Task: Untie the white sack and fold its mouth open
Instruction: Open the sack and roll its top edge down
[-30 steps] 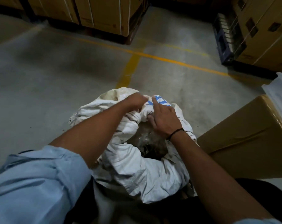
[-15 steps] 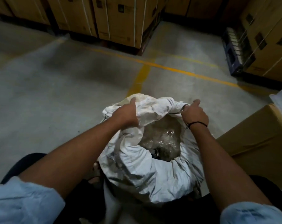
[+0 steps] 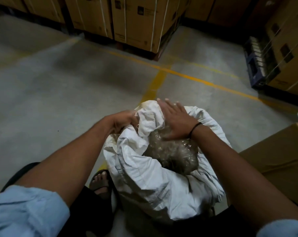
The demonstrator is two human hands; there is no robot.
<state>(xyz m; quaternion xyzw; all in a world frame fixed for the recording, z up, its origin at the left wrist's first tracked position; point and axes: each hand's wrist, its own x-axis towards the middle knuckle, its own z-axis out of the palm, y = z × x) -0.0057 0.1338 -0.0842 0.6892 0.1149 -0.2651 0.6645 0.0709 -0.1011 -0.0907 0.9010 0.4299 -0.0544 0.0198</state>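
Cloth of the white sack point(image 3: 161, 185) bunched and creased, low at 6 o'clock in the view, upright on the grey concrete floor point(image 3: 59, 100) just in front of the person. Mouth untied and gaping, rim partly rolled outward along the near side, from 5 round to 9 o'clock. Inside, a clear plastic bag point(image 3: 172, 151), crinkled, its contents dark and not to be made out.

At 10 o'clock on the mouth, left hand point(image 3: 126, 120), fingers curled tight round a bunch of the rim cloth. At 12 o'clock, right hand point(image 3: 175, 122), fingers straight and spread, lying flat, fingertips on the far fold of cloth, heel of the palm on the plastic. Thin black band point(image 3: 194, 128) on that wrist. Pale blue sleeves point(image 3: 25, 211) at both bottom corners.

Bare foot in a dark sandal point(image 3: 100, 183) at 8 o'clock of the sack, just beside it. Brown cardboard box point(image 3: 273, 161) at 3 o'clock, near the sack; touching or not, cannot tell. Yellow floor lines point(image 3: 196, 79) crossing beyond the sack at 12 o'clock. Strapped cartons point(image 3: 136, 23) stacked along the far edge from 10 to 1 o'clock. Blue pallet point(image 3: 254, 69) under more cartons at 2 o'clock.
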